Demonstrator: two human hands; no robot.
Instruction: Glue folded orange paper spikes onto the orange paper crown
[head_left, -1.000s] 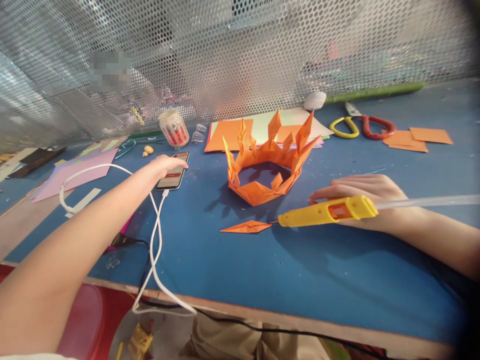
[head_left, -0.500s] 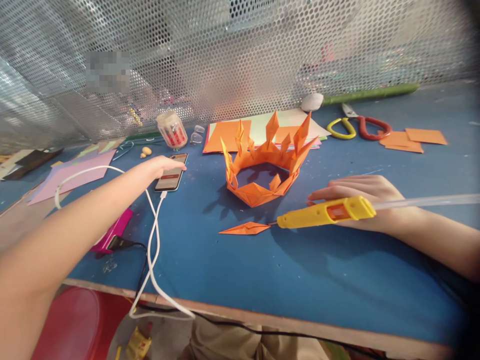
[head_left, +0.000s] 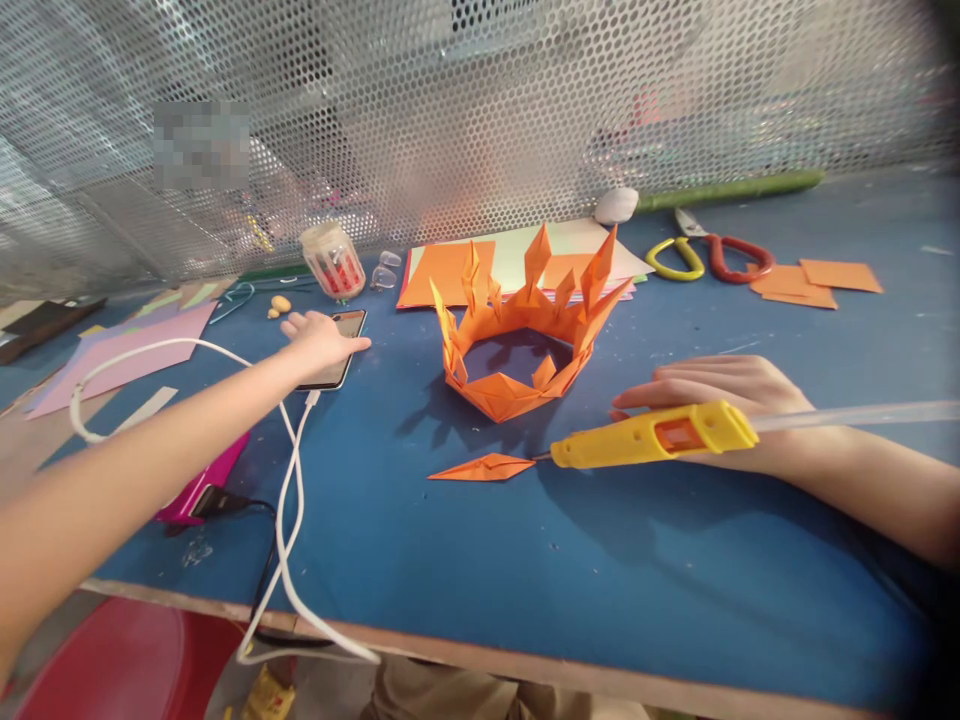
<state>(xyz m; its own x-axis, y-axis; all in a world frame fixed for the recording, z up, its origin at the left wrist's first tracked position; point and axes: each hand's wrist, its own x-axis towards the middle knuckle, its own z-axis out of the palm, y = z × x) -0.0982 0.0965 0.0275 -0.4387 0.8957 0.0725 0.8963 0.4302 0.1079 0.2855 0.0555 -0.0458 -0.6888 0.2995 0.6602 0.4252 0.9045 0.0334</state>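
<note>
My left hand (head_left: 321, 342) reaches over a smartphone (head_left: 351, 324), fingers and thumb spread, covering much of its screen. A white cable runs from the phone. My right hand (head_left: 739, 388) is closed around a yellow hot glue gun (head_left: 626, 440), mostly behind its body, so the grip is partly hidden. A clear glue stick (head_left: 862, 415) sticks out of the gun's back end. The metal nozzle touches or nearly touches the right tip of a folded orange paper piece (head_left: 487, 467) lying flat. Beyond it stands an orange paper crown (head_left: 510, 397) with pointed tips.
Behind the crown lie stacked paper sheets (head_left: 442, 275). Scissors (head_left: 739, 258) and orange paper squares (head_left: 840, 280) are at the right. Further left are a jar (head_left: 334, 262), glasses (head_left: 385, 272), purple paper (head_left: 142, 350) and a magenta power bank-like box (head_left: 206, 485). Perforated metal mesh (head_left: 420, 120) borders the back.
My left hand has opened its fingers wider over the phone, hiding more of the screen. The glue gun stays by the folded piece. The view has shifted slightly.
</note>
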